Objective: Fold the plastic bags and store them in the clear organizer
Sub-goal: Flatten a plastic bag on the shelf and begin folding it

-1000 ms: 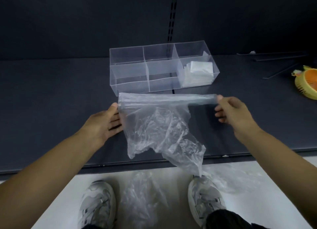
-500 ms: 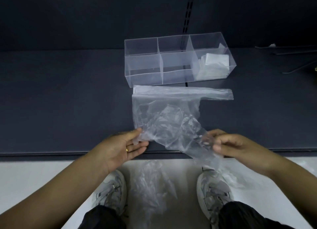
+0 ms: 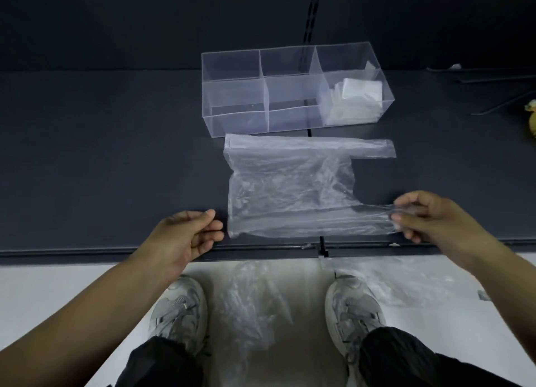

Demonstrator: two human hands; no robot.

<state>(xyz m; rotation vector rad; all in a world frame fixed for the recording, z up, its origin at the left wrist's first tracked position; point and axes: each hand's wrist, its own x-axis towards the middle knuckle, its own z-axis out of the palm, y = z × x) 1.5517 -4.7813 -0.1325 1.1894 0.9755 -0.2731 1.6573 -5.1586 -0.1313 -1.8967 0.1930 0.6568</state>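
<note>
right hand [image 3: 422, 217] pinches 1 handle of 1 flat clear plastic bag [image 3: 290, 189]; left hand [image 3: 185, 235] loosely curled, empty; 1 clear rectangular organizer [image 3: 235, 96] beyond.

Clear plastic bag [image 3: 287, 183] lies flat before organizer [image 3: 293, 90].

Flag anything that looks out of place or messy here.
A crumpled bag lies on the floor between the shoes, a second crumpled bag beside the right shoe; both are off the shelf. Nothing else stands out.

Thin, crinkled, translucent plastic bag [image 3: 290, 183] lies on a matt dark shelf [image 3: 116, 154] beside a glossy clear-plastic organizer [image 3: 237, 96].
</note>
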